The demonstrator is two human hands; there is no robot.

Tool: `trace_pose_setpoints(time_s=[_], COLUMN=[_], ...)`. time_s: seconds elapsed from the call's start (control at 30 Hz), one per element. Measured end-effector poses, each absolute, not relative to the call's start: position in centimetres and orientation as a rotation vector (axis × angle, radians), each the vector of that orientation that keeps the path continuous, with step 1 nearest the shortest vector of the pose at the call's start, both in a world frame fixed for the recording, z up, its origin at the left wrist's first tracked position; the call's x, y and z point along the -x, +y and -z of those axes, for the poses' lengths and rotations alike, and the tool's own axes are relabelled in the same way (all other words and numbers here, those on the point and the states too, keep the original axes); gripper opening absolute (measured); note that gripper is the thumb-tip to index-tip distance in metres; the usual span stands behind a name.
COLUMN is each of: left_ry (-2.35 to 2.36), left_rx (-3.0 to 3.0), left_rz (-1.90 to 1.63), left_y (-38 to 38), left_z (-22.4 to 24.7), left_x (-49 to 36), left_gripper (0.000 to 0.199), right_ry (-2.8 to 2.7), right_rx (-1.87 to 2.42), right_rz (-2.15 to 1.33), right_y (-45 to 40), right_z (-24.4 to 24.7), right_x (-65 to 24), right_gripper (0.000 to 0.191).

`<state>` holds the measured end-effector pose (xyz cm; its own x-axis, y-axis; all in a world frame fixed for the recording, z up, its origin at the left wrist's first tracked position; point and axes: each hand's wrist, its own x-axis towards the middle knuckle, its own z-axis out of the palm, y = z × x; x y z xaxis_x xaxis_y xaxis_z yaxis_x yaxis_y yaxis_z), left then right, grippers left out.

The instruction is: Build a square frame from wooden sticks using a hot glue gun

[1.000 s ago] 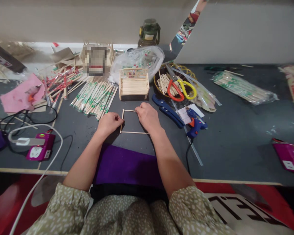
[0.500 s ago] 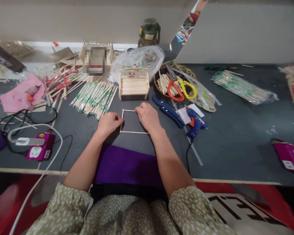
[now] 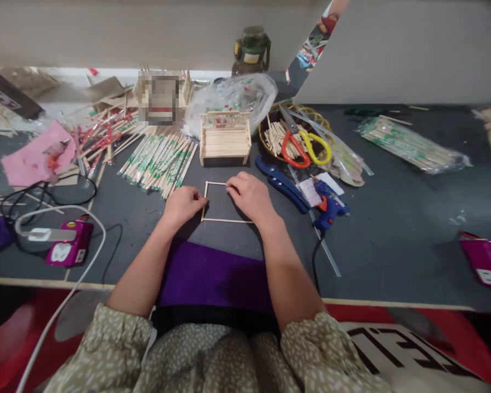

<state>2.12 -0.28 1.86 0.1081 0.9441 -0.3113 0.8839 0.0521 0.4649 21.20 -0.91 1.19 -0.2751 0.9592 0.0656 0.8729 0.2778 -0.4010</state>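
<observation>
- At the middle of the dark grey counter (image 3: 393, 234), directly in front of us, lies a flat, four-cornered outline of thin, pale wooden sticks (image 3: 228, 220). We see its left side, its near side and part of its far side; our right hand and forearm hide the right end.
- Our left grip (image 3: 184, 206) pinches the left stick between thumb and fingertips, near its middle.
- Our right grip (image 3: 251, 197) has curled fingers at the far stick; we cannot tell whether they close on it or only rest there.
- Just beyond the outline stands a small pale wooden-stick bench (image 3: 225, 143) with a slatted seat. To its left lie chopsticks in green-printed clear wrappers (image 3: 157, 158).
- To its right, orange-and-yellow-handled scissors (image 3: 297, 131) lie over a round wicker basket (image 3: 262, 143) of short sticks. Nearer us is a blue glue gun (image 3: 329, 210), and a purple cloth (image 3: 216, 275) lies between our forearms.
- We judge the outline very light, each stick fairly stiff, the whole easily skewed. The corners look like the fragile points, and squeezing or twisting could part them.
- Smooth wood may slide on the counter, so a soft pinch at mid-stick, or close beside a corner, on two sides together seems the safest hold.
</observation>
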Motion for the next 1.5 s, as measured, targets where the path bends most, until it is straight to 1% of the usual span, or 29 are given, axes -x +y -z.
trace_pose_setpoints(time_s=[0.13,0.2,0.4,0.53,0.8,1.5], left_ry=[1.771,1.773,1.775,1.766,1.746,1.771], left_rx=[-1.836,-1.837,-1.845,-1.835,-1.819,-1.831], left_rz=[-0.138,-0.131,-0.139,-0.152,-0.191,-0.166], left_y=[-0.3,-0.3,-0.3,-0.2,-0.2,-0.2], left_z=[-1.9,-2.0,-1.9,-1.8,-1.7,-1.7], left_x=[-2.2,-2.2,-2.2,-2.1,-2.0,-2.1], left_gripper=[0.022,0.022,0.023,0.023,0.024,0.024], right_ry=[-2.407,-2.471,-2.587,-2.591,-2.606,-2.589], right_rx=[1.536,1.498,1.411,1.399,1.362,1.372], right_rz=[-0.846,-0.920,-0.779,-0.753,-0.765,-0.774], right_y=[-2.4,-2.9,-3.3,-3.2,-3.1,-3.3], right_z=[-2.2,-2.4,-1.7,-1.3,-1.6,-1.6], right_x=[-20.9,-20.5,-19.7,-19.6,-19.5,-19.5], right_gripper=[0.008,0.007,0.008,0.008,0.009,0.009])
